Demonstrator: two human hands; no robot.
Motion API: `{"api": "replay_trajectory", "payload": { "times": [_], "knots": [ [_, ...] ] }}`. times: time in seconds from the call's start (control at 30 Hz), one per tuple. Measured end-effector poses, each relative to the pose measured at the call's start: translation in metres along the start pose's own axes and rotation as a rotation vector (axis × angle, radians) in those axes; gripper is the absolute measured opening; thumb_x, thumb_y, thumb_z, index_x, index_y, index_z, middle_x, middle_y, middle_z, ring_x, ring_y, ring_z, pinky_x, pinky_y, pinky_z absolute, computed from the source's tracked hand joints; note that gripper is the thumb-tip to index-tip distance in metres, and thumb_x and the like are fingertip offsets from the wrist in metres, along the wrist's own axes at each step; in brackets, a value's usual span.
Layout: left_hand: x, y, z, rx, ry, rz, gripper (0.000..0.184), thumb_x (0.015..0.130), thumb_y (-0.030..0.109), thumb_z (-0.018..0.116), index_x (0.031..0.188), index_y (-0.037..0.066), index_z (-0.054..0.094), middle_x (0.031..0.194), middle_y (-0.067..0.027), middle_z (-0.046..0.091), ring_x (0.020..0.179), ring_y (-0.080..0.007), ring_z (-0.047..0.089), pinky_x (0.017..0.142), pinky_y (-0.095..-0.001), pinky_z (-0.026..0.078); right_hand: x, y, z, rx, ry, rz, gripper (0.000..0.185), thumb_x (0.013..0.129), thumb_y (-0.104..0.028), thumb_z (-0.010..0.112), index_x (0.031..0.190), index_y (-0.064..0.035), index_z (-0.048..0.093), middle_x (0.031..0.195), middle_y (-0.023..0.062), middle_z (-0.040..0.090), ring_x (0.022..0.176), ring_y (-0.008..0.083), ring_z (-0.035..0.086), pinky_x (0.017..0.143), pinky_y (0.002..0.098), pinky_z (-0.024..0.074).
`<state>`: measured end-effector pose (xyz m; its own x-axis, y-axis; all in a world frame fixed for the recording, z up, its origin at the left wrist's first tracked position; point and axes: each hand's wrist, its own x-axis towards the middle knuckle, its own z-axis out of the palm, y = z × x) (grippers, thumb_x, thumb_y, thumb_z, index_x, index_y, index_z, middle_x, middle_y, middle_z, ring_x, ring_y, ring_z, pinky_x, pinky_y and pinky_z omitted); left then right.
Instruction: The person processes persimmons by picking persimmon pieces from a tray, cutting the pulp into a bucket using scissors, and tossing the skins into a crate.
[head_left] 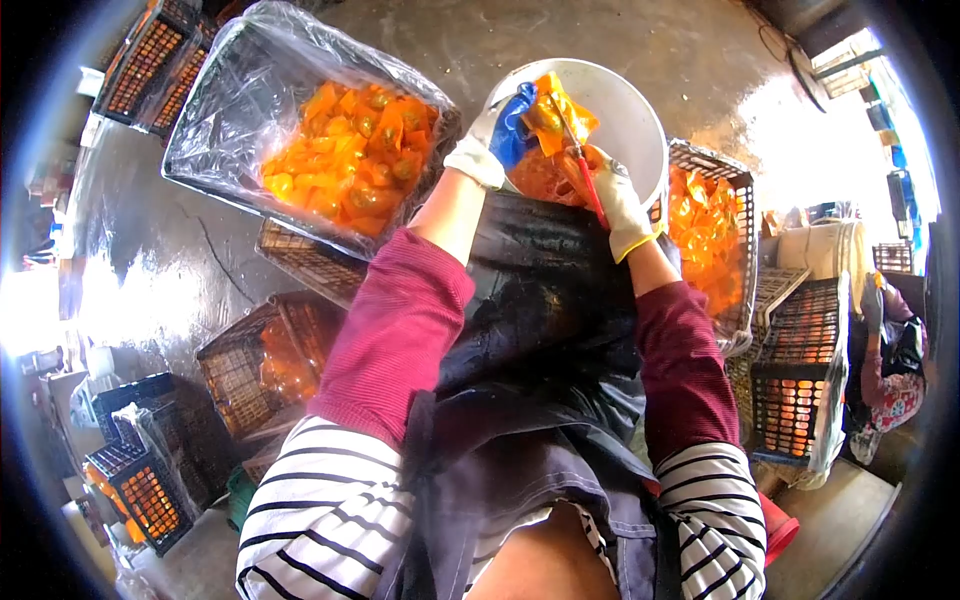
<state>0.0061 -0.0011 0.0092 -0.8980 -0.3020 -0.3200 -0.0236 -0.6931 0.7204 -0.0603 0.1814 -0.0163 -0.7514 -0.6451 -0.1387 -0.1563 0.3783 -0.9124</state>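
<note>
My left hand (500,135), in a white glove with a blue covering at the fingers, is closed on the edge of a glossy orange peel-like piece (548,112). My right hand (615,198), gloved in white with a yellow cuff, grips a thin red-handled tool (589,187). Its narrow metal end reaches up against the orange piece; the exact kind of tool is too small to make out. Both hands are over a white bucket (655,130), which holds wet orange-red matter (540,178). A black apron (550,290) hangs just below the bucket.
A plastic-lined crate (200,150) of orange pieces (350,155) stands at the upper left. Another crate (745,200) of orange pieces adjoins the bucket on the right. More crates (800,340) surround me. Another person (890,370) is at the far right.
</note>
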Motion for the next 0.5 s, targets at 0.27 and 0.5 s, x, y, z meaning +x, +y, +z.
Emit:
{"api": "replay_trajectory", "payload": {
  "times": [0.27, 0.5],
  "knots": [
    [0.005, 0.0, 0.0, 1.016, -0.091, 0.102, 0.042, 0.088, 0.028, 0.062, 0.119, 0.001, 0.057, 0.101, -0.0105, 0.065, 0.092, -0.0185, 0.061, 0.079, -0.0295, 0.05, 0.003, 0.001, 0.003, -0.056, 0.064, -0.09, 0.029, 0.089, -0.015, 0.065, 0.114, -0.0013, 0.061, 0.093, 0.0011, 0.065, 0.082, 0.0086, 0.056, 0.073, 0.0239, 0.0461],
    [0.027, -0.026, -0.018, 0.983, 0.134, 0.319, 0.05, 0.082, 0.025, 0.07, 0.123, 0.0, 0.055, 0.11, -0.0126, 0.063, 0.101, -0.0196, 0.058, 0.093, -0.0275, 0.044, -0.016, -0.022, -0.002, 0.122, -0.033, 0.036, 0.03, 0.088, -0.024, 0.061, 0.111, -0.0066, 0.062, 0.089, 0.0106, 0.068, 0.079, 0.0175, 0.065, 0.069, 0.0319, 0.0486]
  ]
}}
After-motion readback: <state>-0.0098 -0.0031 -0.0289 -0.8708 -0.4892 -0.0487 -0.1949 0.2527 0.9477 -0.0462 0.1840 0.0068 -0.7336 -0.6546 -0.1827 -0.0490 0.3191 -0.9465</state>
